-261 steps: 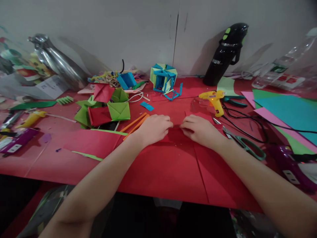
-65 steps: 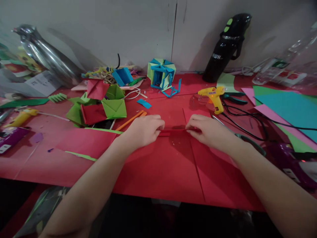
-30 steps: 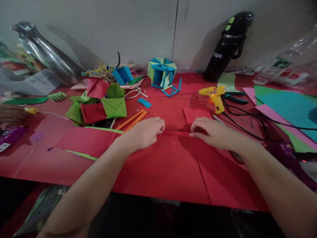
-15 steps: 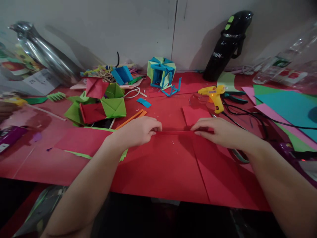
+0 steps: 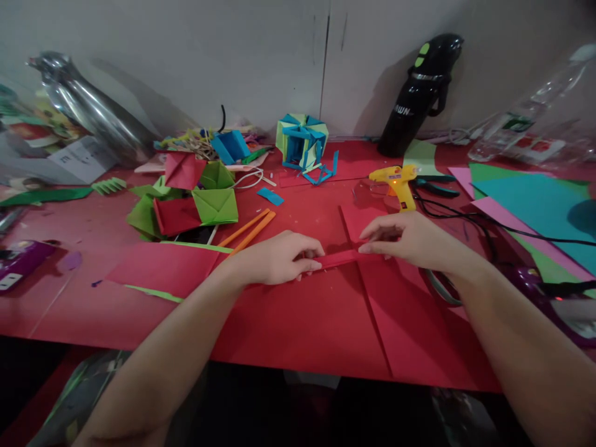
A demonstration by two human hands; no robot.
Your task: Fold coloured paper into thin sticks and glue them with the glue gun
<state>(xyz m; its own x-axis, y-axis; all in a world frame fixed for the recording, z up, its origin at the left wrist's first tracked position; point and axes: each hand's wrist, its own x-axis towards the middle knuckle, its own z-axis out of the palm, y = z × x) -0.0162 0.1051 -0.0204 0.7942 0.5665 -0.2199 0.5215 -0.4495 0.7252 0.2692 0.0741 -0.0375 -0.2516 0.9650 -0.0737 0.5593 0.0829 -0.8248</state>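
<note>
A narrow folded strip of red paper (image 5: 339, 258) stretches between my two hands, just above the red tabletop. My left hand (image 5: 293, 256) pinches its left end between thumb and fingers. Its right end is pinched in my right hand (image 5: 393, 236). Beneath and behind the right hand lies a sheet of red paper (image 5: 356, 220). Two orange paper strips (image 5: 254, 230) rest behind my left wrist. A yellow glue gun (image 5: 395, 183) lies behind my right hand, its small light lit.
Folded green and red paper pieces (image 5: 216, 206) are piled at the left, near a stack of red paper (image 5: 161, 267). A blue and pale green paper lantern (image 5: 302, 143) stands at the back. Pliers (image 5: 437, 185), a black bottle (image 5: 416, 99) and coloured sheets (image 5: 535, 205) are on the right.
The strip has tilted, its left end now nearer to me, showing more of its flat face. My left hand has moved right and toward me. At the far left, another person's hand and yellow tool have gone.
</note>
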